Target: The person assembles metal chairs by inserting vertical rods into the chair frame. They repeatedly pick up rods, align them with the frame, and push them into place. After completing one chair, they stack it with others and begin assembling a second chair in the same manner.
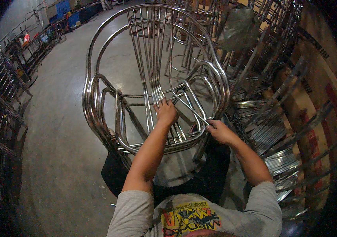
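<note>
Chair frame (220,81) stands on floor (58,138), straight ahead. Middle slats (154,77) look placed; right-side bent rod (170,73) seemingly still loose. Right hand (220,132) grasps its near end; left hand (166,112) on slats, grip unclear.

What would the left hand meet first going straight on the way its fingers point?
Likely the chair's metal back rods, which rise just past the left hand's fingertips. Depth is unclear, so it may already touch them.
</note>
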The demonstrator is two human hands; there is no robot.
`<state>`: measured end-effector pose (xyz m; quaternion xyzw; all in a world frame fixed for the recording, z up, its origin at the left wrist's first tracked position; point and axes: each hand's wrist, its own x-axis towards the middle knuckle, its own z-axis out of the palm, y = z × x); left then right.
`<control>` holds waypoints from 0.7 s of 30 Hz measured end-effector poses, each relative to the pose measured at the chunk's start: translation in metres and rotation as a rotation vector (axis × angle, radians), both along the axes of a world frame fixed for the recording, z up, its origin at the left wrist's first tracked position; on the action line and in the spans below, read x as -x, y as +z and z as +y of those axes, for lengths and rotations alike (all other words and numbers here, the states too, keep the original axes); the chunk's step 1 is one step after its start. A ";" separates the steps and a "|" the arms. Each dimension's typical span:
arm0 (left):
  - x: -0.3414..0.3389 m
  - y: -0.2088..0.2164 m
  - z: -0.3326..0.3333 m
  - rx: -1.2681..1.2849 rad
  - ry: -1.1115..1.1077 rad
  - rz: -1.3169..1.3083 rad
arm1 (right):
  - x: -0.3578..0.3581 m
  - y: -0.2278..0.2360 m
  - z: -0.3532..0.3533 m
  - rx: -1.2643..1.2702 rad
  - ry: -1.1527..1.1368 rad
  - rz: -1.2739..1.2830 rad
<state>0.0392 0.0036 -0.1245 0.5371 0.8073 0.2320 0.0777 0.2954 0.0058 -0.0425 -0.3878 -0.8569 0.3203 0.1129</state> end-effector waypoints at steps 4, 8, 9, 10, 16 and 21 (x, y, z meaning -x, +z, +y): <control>0.001 -0.001 0.000 0.004 -0.009 0.013 | 0.001 -0.001 0.000 0.052 -0.026 -0.039; 0.000 -0.005 0.000 -0.008 -0.003 0.042 | 0.000 -0.006 -0.001 0.000 -0.021 0.023; 0.000 -0.006 0.001 -0.018 -0.009 0.043 | 0.001 -0.008 -0.001 -0.018 -0.007 0.046; 0.000 -0.007 0.001 -0.014 -0.004 0.047 | 0.003 -0.011 -0.001 0.001 -0.032 0.035; 0.003 -0.016 0.004 -0.081 -0.005 0.070 | 0.047 -0.037 0.010 -0.098 -0.136 -0.047; 0.005 -0.020 0.005 -0.093 0.008 0.097 | 0.081 -0.037 0.018 -0.005 -0.112 -0.348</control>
